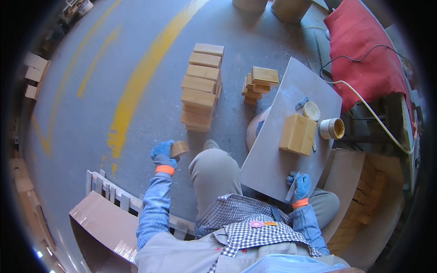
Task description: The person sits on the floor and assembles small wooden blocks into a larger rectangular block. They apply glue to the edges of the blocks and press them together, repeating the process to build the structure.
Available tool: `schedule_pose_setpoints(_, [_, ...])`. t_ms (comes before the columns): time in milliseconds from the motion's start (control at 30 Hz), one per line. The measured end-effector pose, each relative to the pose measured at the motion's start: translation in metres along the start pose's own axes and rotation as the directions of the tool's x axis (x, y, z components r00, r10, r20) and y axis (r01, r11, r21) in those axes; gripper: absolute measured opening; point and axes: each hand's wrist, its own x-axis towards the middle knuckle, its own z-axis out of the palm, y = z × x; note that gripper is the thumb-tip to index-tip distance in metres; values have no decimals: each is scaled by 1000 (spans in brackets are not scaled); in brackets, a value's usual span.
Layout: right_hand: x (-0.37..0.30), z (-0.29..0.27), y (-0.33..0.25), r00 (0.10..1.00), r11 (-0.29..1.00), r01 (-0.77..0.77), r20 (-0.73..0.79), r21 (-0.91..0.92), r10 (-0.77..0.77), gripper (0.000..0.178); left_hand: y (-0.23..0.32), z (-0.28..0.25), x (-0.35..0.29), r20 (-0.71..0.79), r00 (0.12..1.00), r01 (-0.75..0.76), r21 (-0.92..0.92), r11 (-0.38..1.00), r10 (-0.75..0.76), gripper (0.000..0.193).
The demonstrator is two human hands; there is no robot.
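Observation:
My left hand (163, 154), in a blue glove with an orange cuff, is closed around one end of a wooden block (180, 148) out over the floor. Resting at the near edge of a grey board (268, 157), my right hand (300, 184) wears the same kind of glove. Its fingers grip a thin, flat putty knife (291, 191), mostly seen edge-on. On the board, wooden blocks (297, 133) lie side by side. Beside them are an open jar of tan paste (332, 128), a round lid (311, 111) and a small grey-blue piece (302, 103).
A tall stack of wooden blocks (199, 91) stands on the floor ahead, with a smaller stack (261, 82) to its right. Open cardboard boxes flank me, the right one (341, 182) holding blocks. A white slatted pallet (114, 193) lies left. Red cloth (364, 50) covers a bench with cables.

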Motion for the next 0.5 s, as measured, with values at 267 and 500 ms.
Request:
schedule_pose_setpoints(267, [-3,6,-18,974,978,-205,-102,-38,200,16,-47,233,62,-175,971,-160,19,987,161,32])
schedule_pose_setpoints(500, [-9,18,-28,961,969,-214,-203,-121,187,17,-30,291,97,-203,964,-86,-848,523,-171,21])
